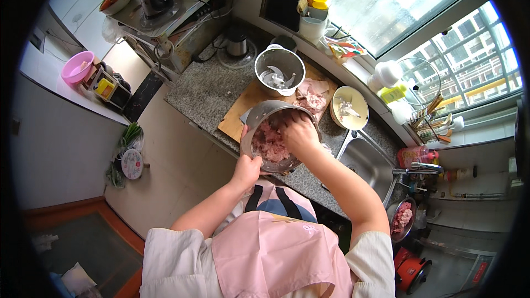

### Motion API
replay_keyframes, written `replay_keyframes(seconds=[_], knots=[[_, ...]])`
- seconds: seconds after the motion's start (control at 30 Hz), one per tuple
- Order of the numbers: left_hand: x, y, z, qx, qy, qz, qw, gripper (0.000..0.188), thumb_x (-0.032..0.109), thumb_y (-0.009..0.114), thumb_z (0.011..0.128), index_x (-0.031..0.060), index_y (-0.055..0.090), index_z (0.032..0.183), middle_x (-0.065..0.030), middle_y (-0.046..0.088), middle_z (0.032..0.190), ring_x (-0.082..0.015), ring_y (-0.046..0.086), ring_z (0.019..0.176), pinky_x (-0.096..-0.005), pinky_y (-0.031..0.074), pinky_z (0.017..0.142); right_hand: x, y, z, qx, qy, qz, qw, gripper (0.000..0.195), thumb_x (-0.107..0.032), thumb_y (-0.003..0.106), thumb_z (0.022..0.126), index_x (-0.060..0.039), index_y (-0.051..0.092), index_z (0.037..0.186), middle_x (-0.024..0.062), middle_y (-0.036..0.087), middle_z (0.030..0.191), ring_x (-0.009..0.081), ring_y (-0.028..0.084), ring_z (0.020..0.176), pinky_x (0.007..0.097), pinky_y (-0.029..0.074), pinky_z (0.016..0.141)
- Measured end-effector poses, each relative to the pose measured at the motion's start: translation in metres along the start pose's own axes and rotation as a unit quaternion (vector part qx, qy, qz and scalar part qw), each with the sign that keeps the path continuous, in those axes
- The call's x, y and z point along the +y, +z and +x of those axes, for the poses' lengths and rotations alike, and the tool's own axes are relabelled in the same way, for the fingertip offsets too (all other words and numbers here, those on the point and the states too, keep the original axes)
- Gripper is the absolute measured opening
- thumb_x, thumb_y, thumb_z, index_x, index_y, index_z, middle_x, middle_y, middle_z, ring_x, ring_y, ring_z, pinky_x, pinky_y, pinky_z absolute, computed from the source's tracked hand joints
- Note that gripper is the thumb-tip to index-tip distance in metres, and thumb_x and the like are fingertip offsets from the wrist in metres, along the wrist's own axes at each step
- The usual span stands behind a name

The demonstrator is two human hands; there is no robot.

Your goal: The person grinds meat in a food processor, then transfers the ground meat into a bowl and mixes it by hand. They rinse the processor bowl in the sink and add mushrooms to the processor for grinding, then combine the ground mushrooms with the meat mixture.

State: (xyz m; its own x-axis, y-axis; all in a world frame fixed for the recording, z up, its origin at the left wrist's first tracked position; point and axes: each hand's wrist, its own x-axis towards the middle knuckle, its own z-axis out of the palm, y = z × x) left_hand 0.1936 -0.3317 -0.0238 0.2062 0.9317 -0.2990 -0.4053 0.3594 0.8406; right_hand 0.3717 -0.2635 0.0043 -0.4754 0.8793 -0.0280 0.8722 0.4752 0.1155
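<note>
My left hand (247,165) grips the rim of a metal bowl (253,126) that is tilted towards me. Inside it lies ground meat (270,142). My right hand (300,132) reaches into the bowl, its fingertips hidden in shadow against the far inner wall; whether they hold meat I cannot tell. Just beyond stands a metal pot (279,64) with chopper blades inside. Pale raw meat pieces (311,96) lie beside it on a wooden cutting board (238,105). To the right of the board is a cream bowl (352,107) holding another blade part.
A steel sink (370,161) with a faucet (418,169) lies to the right. Past it sits a bowl of meat (401,217). The chopper's motor unit (237,43) rests at the counter's back. A knife block (285,4) and utensil rack (430,126) line the windowsill.
</note>
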Motion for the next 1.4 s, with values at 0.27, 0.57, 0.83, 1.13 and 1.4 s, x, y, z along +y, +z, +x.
replay_keyframes(seconds=[0.27, 0.57, 0.83, 1.13, 1.4], knots=[[-0.018, -0.004, 0.002, 0.025, 0.001, -0.01, 1.0, 0.09, -0.017, 0.034, 0.075, 0.0175, 0.0, 0.151, -0.0131, 0.026, 0.147, -0.0246, 0.034, 0.134, -0.0343, 0.031, 0.11, -0.024, 0.002, -0.014, -0.19, 0.077, 0.156, 0.966, 0.036, -0.024, 0.059, 0.082, 0.0069, 0.059, 0.1, 0.0258, 0.06, 0.1, 0.0396, 0.059, 0.097, 0.043, 0.05, 0.078], [-0.02, -0.006, 0.004, -0.018, 0.039, 0.068, 0.997, 0.084, -0.013, 0.035, 0.081, 0.0175, 0.001, 0.151, -0.0149, 0.031, 0.145, -0.0279, 0.045, 0.125, -0.0371, 0.05, 0.093, -0.032, 0.009, -0.021, -0.047, 0.017, 0.451, 0.891, 0.02, -0.007, 0.066, 0.072, -0.0045, 0.065, 0.091, 0.0186, 0.066, 0.082, 0.0371, 0.065, 0.078, 0.0425, 0.052, 0.069], [-0.011, -0.006, 0.004, 0.001, -0.085, -0.018, 0.996, 0.046, 0.0, 0.036, 0.088, -0.0021, 0.034, 0.134, -0.02, 0.053, 0.121, -0.0331, 0.064, 0.097, -0.0419, 0.061, 0.072, 0.002, -0.06, -0.03, -0.063, 0.169, 0.493, 0.851, 0.041, 0.007, 0.06, 0.074, -0.0033, 0.06, 0.113, 0.0197, 0.066, 0.091, 0.0348, 0.064, 0.091, 0.0362, 0.051, 0.077], [-0.021, 0.012, 0.018, -0.077, -0.006, 0.092, 0.993, 0.075, -0.008, 0.037, 0.084, 0.0128, 0.006, 0.149, -0.0138, 0.029, 0.144, -0.0281, 0.041, 0.126, -0.0397, 0.043, 0.096, 0.006, 0.005, -0.034, -0.04, 0.171, 0.136, 0.975, 0.042, -0.016, 0.05, 0.081, 0.0044, 0.053, 0.118, 0.0268, 0.055, 0.113, 0.04, 0.055, 0.102, 0.0442, 0.045, 0.091], [-0.04, 0.083, 0.036, -0.225, 0.063, 0.12, 0.965, 0.088, -0.016, 0.038, 0.074, 0.0068, 0.001, 0.151, -0.011, 0.015, 0.154, -0.0228, 0.022, 0.14, -0.0338, 0.02, 0.114, 0.054, 0.062, -0.079, -0.177, 0.236, 0.213, 0.932, 0.049, -0.038, 0.039, 0.095, -0.0007, 0.057, 0.122, 0.0251, 0.06, 0.116, 0.0332, 0.058, 0.11, 0.046, 0.045, 0.094]])
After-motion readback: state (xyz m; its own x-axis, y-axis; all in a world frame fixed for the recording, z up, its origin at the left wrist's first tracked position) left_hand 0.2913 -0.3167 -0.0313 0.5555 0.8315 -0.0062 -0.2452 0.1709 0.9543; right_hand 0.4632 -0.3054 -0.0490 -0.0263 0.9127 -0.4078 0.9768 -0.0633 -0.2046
